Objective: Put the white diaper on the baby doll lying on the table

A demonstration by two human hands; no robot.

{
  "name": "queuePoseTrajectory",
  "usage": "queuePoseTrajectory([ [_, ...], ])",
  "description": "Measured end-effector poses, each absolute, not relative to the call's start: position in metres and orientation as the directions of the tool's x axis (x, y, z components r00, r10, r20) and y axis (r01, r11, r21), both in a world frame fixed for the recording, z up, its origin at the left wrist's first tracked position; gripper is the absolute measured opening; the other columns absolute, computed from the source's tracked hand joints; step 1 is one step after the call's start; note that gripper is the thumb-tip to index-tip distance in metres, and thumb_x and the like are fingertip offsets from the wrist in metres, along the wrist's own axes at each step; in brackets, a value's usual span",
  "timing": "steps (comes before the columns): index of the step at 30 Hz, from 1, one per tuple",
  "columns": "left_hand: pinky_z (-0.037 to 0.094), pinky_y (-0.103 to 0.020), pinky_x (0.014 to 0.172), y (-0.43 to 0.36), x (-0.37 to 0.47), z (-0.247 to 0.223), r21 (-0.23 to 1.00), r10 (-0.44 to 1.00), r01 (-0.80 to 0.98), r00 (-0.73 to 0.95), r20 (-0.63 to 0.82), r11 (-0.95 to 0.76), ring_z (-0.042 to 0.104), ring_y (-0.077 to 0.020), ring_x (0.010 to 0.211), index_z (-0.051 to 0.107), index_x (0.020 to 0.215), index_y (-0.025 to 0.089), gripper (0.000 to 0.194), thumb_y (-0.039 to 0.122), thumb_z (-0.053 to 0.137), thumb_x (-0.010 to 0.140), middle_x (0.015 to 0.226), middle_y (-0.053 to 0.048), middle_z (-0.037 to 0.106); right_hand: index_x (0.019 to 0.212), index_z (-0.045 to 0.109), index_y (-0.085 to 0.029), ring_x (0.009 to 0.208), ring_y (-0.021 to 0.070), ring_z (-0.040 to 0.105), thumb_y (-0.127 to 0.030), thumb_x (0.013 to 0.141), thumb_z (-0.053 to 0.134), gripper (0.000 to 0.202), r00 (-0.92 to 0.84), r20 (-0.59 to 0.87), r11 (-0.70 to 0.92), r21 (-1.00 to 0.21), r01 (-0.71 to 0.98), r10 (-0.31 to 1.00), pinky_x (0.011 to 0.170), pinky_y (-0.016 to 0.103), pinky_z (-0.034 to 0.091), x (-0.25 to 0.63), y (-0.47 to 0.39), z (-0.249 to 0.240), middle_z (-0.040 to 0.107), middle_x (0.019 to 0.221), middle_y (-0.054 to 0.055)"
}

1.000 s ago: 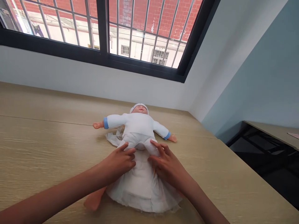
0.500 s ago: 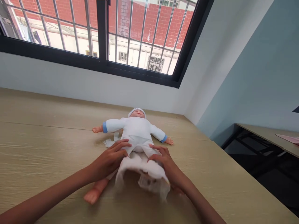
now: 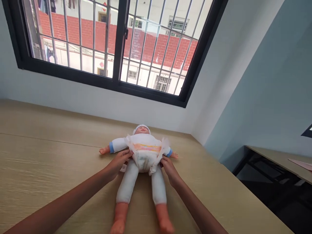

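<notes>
Both hands' fingers point(image 3: 125, 155) flank the diaper point(image 3: 145, 156); touching its sides.

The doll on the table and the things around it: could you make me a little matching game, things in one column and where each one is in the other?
Things:
1. doll
2. diaper
3. left hand
4. right hand
5. window

Places:
A. folded up over the belly
B. at the diaper's edge on the view's right
C. in the wall beyond the head
D. on its back on the wooden table
E. at the diaper's edge on the view's left

Pairs: 1-D, 2-A, 3-E, 4-B, 5-C
</notes>
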State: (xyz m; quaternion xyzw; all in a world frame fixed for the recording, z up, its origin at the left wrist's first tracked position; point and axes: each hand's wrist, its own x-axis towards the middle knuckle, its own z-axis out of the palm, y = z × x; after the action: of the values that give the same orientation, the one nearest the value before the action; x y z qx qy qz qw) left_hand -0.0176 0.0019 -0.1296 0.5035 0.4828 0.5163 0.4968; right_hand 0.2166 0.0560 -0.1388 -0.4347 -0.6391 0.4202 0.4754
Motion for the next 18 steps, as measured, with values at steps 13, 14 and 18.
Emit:
queuePoseTrajectory([
  [13,0.060,-0.043,0.083,0.006,-0.016,-0.149,0.991,0.982,-0.135,-0.183,-0.045,0.020,0.068,-0.0238,0.098,0.064,0.120,0.015,0.030,0.036,0.065,0.098,0.118,-0.009,0.067,0.118,0.064,-0.015,0.094,0.0192,0.068,-0.039,0.099,0.062,0.031,-0.383,0.112,0.162,-0.981,0.103,0.917,0.082,0.039,0.060,0.236,0.071,-0.151,0.068,0.114,0.007],
  [14,0.060,-0.043,0.083,0.006,-0.015,-0.150,0.990,0.980,-0.140,-0.192,-0.053,0.026,0.068,-0.0237,0.098,0.064,0.121,0.015,0.030,0.035,0.064,0.098,0.118,-0.009,0.067,0.118,0.064,-0.015,0.095,0.0193,0.068,-0.039,0.099,0.062,0.031,-0.375,0.121,0.172,-0.980,0.105,0.919,0.083,0.039,0.060,0.236,0.071,-0.151,0.068,0.114,0.007],
  [18,0.060,-0.043,0.084,0.006,-0.014,-0.148,0.988,0.978,-0.152,-0.200,-0.063,0.033,0.068,-0.0239,0.100,0.063,0.123,0.016,0.031,0.035,0.064,0.098,0.120,-0.010,0.067,0.118,0.064,-0.015,0.100,0.0215,0.068,-0.038,0.097,0.065,0.030,-0.298,0.186,0.233,-0.963,0.132,0.936,0.086,0.041,0.059,0.225,0.068,-0.153,0.067,0.117,0.007],
])
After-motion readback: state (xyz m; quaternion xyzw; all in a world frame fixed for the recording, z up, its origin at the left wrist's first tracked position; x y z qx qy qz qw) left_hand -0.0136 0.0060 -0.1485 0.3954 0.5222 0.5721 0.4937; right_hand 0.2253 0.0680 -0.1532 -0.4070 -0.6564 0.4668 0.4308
